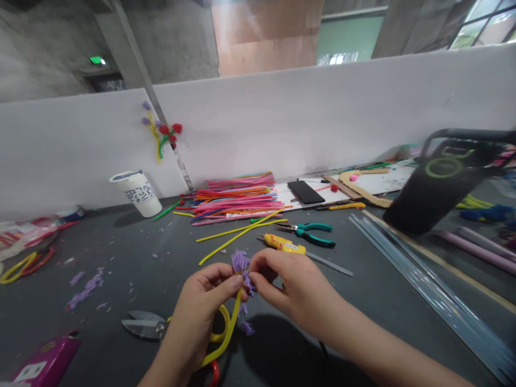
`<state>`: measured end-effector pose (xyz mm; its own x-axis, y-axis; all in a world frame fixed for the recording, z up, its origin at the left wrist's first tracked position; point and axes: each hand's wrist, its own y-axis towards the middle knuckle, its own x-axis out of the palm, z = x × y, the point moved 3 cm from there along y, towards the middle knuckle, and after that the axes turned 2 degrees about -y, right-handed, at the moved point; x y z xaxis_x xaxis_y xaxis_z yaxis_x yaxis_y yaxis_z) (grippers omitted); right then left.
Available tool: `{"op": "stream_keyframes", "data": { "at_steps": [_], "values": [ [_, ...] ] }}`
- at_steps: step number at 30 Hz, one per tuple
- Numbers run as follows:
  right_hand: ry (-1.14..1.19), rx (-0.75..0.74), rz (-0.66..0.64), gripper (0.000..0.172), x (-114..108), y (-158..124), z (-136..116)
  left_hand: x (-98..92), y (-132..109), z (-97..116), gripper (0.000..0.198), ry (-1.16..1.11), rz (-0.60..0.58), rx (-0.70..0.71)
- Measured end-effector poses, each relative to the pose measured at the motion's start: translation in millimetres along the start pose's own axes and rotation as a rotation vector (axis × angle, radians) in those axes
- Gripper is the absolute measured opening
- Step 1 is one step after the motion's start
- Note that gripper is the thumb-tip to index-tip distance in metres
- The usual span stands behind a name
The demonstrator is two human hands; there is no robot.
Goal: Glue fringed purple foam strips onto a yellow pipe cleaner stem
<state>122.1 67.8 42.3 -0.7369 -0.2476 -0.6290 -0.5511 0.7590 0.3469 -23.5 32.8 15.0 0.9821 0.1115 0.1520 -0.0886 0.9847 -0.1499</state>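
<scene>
My left hand (215,290) pinches a yellow pipe cleaner (230,330) just below a purple tuft (240,260) at its upper end. The pipe cleaner bends down past my wrist. My right hand (284,277) is closed, thumb and forefinger together on a purple fringed strip (249,284) beside the tuft. A loose purple piece (247,328) shows beneath my hands. Scissors with silver blades (143,325) lie on the table, partly hidden behind my left forearm. Beyond my right hand is a yellow glue gun (284,244) with a glue stick in its back.
Teal-handled pliers (310,231) and a bundle of coloured pipe cleaners (237,199) lie farther back. A white cup (139,193) stands at left, near purple scraps (86,290). Clear glue sticks (427,290) and a black tumbler (431,183) are at right, with a phone (305,192) behind.
</scene>
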Motion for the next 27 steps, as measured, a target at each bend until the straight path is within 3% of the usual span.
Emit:
{"op": "stream_keyframes", "data": {
  "at_steps": [11,19,21,24,27],
  "values": [
    [-0.046,-0.020,0.034,0.006,-3.0,1.6,1.2,-1.8,-0.4,0.4,0.007,0.040,0.034,0.015],
    [-0.102,-0.227,0.110,0.008,-6.3,-2.2,-3.4,-5.6,-0.8,1.4,0.008,0.028,0.013,0.053],
    [0.050,-0.148,0.101,0.005,-9.3,-1.5,-4.4,-6.8,-4.6,6.6,0.007,0.111,0.069,0.151],
    [0.421,0.136,0.024,0.008,-11.3,0.8,-2.3,-7.4,-14.8,17.8,0.006,0.307,0.221,0.443],
    [0.660,0.346,-0.125,0.014,-7.8,1.2,-1.8,-4.0,-23.0,21.3,0.010,0.388,0.223,0.633]
  ]
}}
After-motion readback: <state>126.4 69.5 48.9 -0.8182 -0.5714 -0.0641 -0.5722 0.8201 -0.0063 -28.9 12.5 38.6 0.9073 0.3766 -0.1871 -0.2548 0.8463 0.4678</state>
